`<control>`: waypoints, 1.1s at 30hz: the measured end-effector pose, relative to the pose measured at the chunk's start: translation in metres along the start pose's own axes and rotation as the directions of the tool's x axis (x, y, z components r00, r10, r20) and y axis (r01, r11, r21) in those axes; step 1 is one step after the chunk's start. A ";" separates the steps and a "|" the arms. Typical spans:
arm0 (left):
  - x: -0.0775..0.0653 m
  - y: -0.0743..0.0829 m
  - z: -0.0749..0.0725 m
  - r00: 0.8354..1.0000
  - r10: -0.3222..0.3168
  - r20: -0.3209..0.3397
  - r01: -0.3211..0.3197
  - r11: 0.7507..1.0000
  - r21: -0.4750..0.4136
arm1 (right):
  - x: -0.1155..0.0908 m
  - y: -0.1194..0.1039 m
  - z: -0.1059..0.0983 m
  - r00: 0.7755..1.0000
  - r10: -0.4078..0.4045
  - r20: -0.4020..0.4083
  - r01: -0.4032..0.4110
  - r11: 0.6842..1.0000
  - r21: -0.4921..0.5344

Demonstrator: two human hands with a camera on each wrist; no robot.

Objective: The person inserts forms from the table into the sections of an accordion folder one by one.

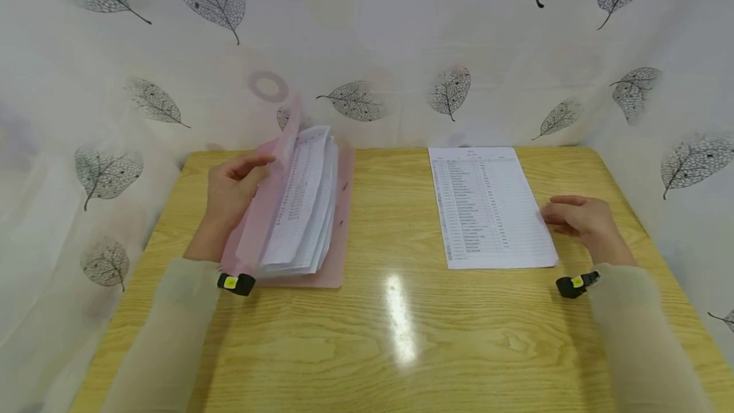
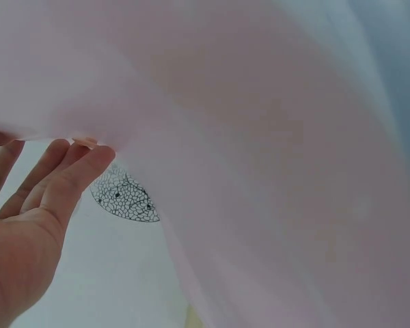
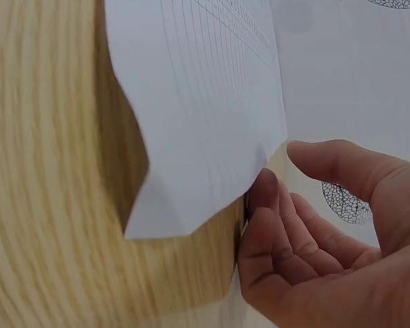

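On the left of the table lies a pink folder (image 1: 334, 266) with a thick stack of printed papers (image 1: 304, 196) inside. My left hand (image 1: 232, 190) holds its raised, translucent pink cover (image 1: 274, 193) by the outer edge. In the left wrist view, the cover (image 2: 260, 171) fills much of the picture, with the fingertips at its edge. On the right, a printed sheet (image 1: 487, 209) lies with a table of rows. My right hand (image 1: 585, 218) is at its right edge; the right wrist view shows thumb and fingers apart beside the sheet (image 3: 198, 137), whose near edge stands off the wood.
The wooden table (image 1: 395, 222) has a bare strip between folder and sheet, and a bright light reflection in front. A pale curtain (image 1: 390, 30) with dark leaf prints hangs behind the table and along both sides.
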State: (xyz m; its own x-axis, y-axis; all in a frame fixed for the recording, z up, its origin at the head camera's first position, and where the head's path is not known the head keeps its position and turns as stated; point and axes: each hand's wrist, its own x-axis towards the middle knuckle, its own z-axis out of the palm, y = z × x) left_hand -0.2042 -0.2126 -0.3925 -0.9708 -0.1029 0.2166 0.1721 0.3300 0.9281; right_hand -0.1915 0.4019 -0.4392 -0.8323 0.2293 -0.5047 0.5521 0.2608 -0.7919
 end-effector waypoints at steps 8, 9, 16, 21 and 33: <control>-0.002 -0.002 -0.001 1.000 0.007 0.010 -0.007 1.000 0.010 | 0.004 -0.003 0.013 1.000 -0.017 0.022 0.013 0.985 0.172; -0.002 -0.002 -0.001 1.000 0.006 0.007 -0.006 1.000 0.011 | 0.004 -0.004 0.015 1.000 -0.014 0.017 0.011 0.986 0.165; -0.003 -0.001 -0.001 1.000 0.002 -0.004 -0.002 1.000 0.020 | 0.004 -0.006 0.024 0.998 -0.021 -0.061 0.024 0.999 0.040; -0.003 0.000 -0.001 1.000 0.004 -0.005 -0.004 1.000 0.023 | 0.006 -0.007 0.027 0.994 -0.053 -0.091 0.046 0.996 -0.076; 0.001 0.000 -0.002 1.000 0.024 0.000 -0.024 1.000 0.015 | 0.007 -0.011 0.032 0.988 0.045 0.150 -0.030 0.994 -0.101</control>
State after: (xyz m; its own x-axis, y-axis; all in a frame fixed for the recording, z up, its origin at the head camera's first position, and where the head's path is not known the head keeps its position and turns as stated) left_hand -0.2043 -0.2145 -0.3916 -0.9663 -0.0949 0.2393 0.1932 0.3470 0.9178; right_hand -0.2051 0.3710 -0.4446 -0.8046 0.0975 -0.5857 0.5790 0.3475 -0.7376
